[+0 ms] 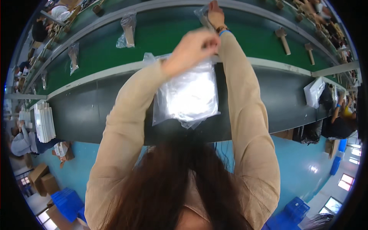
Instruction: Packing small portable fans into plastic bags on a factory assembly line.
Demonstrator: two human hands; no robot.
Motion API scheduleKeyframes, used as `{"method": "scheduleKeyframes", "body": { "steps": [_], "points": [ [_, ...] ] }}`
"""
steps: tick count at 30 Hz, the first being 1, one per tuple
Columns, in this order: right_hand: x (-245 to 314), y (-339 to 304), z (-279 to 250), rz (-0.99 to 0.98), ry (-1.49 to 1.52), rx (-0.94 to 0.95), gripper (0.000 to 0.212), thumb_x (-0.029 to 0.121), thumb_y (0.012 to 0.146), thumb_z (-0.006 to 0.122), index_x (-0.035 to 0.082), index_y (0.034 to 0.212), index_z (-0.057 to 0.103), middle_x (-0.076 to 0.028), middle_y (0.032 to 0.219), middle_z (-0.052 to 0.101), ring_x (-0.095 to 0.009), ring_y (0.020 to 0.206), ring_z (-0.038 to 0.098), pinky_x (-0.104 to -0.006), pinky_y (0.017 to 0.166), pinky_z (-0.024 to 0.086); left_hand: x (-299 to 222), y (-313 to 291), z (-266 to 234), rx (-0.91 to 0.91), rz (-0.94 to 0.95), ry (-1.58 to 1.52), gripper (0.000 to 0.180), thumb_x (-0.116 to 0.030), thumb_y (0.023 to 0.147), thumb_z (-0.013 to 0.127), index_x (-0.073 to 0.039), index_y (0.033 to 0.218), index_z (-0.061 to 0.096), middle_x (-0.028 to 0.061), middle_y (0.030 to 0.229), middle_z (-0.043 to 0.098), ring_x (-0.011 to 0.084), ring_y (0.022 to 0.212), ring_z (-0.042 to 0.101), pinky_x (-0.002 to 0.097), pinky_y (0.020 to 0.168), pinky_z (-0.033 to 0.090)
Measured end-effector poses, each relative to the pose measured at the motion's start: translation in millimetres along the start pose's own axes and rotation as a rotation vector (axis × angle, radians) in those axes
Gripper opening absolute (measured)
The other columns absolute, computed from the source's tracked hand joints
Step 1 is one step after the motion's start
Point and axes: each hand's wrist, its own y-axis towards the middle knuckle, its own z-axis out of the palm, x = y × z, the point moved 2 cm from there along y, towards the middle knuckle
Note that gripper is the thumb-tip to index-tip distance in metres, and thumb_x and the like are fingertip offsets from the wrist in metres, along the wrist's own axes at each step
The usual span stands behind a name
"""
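Observation:
My right hand point(216, 15) is stretched far out over the green belt, fingers drawn together at the upper rim. Right beside it lies a clear bag point(202, 14) with a brownish, long piece in it; whether the fingers grip it I cannot make out. My left hand point(193, 50) is smeared by motion, its fingers seemingly curled, in front of the right forearm. Below it, a stack of clear plastic bags point(188, 96) lies on the dark worktop point(96, 103), shining under the light.
On the green belt point(165, 32) lie a bagged wooden item point(128, 30), another bagged item point(73, 57) and wooden mallets point(283, 40). A white bundle point(45, 122) stands at the worktop's left; a white packet point(314, 93) lies right. Other people work at both sides. Blue crates point(67, 201) stand on the floor.

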Motion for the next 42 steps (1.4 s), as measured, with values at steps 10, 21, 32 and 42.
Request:
{"method": "scheduleKeyframes", "body": {
  "steps": [10, 21, 32, 42],
  "points": [
    [66, -75, -121, -0.096, 0.506, -0.009, 0.052, 0.026, 0.091, 0.061, 0.005, 0.134, 0.041, -0.022, 0.105, 0.061, -0.04, 0.098, 0.06, -0.046, 0.082, 0.049, 0, -186, 50, 0.056, -0.255, 0.476, 0.011, -0.014, 0.079, 0.07, -0.009, 0.087, 0.064, 0.0051, 0.089, 0.062, 0.0253, 0.084, 0.059, 0.0363, 0.071, 0.049],
    [129, -298, -255, -0.327, 0.243, 0.517, 0.032, 0.013, 0.073, 0.076, 0.012, 0.104, 0.066, -0.011, 0.122, 0.056, -0.032, 0.115, 0.051, -0.0392, 0.095, 0.039, 10, -170, 45, -0.013, -0.283, 0.246, 0.01, -0.009, 0.085, 0.063, -0.001, 0.091, 0.064, 0.0121, 0.088, 0.062, 0.0297, 0.084, 0.058, 0.0363, 0.075, 0.047],
    [141, -321, -221, -0.57, 0.108, 0.247, 0.017, 0.005, 0.072, 0.06, 0.007, 0.089, 0.062, -0.004, 0.088, 0.061, -0.023, 0.088, 0.058, -0.0356, 0.078, 0.045, -25, -160, 43, -0.207, -0.121, 0.3, 0.017, -0.012, 0.086, 0.065, -0.002, 0.1, 0.063, 0.0142, 0.094, 0.063, 0.0287, 0.091, 0.06, 0.0366, 0.082, 0.048],
    [116, -290, -229, -0.342, 0.331, 0.313, 0.021, 0.014, 0.073, 0.077, 0.008, 0.09, 0.066, -0.006, 0.093, 0.066, -0.025, 0.093, 0.061, -0.0355, 0.083, 0.044, -1, -167, 56, 0.039, -0.454, 0.152, 0.015, -0.005, 0.079, 0.066, 0.0, 0.094, 0.068, 0.0118, 0.077, 0.068, 0.0206, 0.069, 0.068, 0.0308, 0.066, 0.052]
  ]
}}
